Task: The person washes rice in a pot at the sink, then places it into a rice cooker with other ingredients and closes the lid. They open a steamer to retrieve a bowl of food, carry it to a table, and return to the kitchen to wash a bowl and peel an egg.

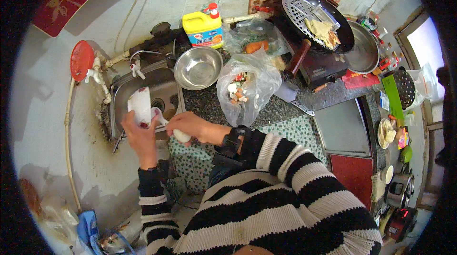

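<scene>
Over the steel sink (162, 80), my left hand (139, 140) grips a white bowl (140, 107) with dark red marks, tilted on its side. My right hand (189, 126) is closed around a white spoon (161, 120) by its handle, and a white rounded thing (181, 136) shows under its fingers. The spoon's head is close to the bowl's rim; whether they touch I cannot tell. A tap (137, 71) stands at the sink's back left. An empty steel basin (198, 68) rests just right of the sink.
Right of the basin lies a plastic bag (250, 87) of food scraps. A yellow detergent jug (202, 29) stands behind it. Farther right are a cleaver (287, 92), a wok (344, 37) with a perforated skimmer (298, 7), and a plate of food (385, 133). A red strainer (82, 60) hangs at left.
</scene>
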A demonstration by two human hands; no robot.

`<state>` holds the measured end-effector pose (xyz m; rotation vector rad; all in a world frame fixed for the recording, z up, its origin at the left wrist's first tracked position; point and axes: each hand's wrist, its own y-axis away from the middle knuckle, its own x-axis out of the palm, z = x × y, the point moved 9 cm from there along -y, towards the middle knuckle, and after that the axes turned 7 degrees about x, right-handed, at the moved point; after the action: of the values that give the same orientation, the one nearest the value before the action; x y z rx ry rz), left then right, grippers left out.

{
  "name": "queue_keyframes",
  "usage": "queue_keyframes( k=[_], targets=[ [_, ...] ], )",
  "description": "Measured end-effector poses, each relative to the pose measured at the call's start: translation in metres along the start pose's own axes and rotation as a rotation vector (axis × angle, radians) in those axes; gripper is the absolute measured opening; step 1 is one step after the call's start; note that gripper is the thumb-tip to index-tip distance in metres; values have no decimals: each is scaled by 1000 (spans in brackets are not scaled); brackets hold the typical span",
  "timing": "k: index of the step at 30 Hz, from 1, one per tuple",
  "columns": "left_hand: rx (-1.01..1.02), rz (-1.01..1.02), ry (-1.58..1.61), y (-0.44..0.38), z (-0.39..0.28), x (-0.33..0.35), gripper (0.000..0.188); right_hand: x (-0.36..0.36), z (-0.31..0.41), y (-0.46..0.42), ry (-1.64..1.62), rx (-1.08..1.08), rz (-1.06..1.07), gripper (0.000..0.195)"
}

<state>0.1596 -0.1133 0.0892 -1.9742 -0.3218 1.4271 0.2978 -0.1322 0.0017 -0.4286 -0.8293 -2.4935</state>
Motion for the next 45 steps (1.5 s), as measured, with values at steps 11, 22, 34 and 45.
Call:
queue_keyframes(
  k=[11, 22, 34, 45],
  targets=[
    [-1016, 671, 1572, 88, -87, 124, 53, -101, -41, 117, -62, 38, -228, 29],
    [-1145, 1273, 1964, 147, -296, 230, 42, -219, -65, 299, 740, 3, -1440, 38],
    [-1247, 1223, 1821, 200, -321, 281, 35, -265, -71, 169, 1231, -116, -1160, 33],
    [-1103, 1183, 1748, 160, -271, 206, 33, -273, 49, 299, 1608, -541, -1253, 23]
  ],
)
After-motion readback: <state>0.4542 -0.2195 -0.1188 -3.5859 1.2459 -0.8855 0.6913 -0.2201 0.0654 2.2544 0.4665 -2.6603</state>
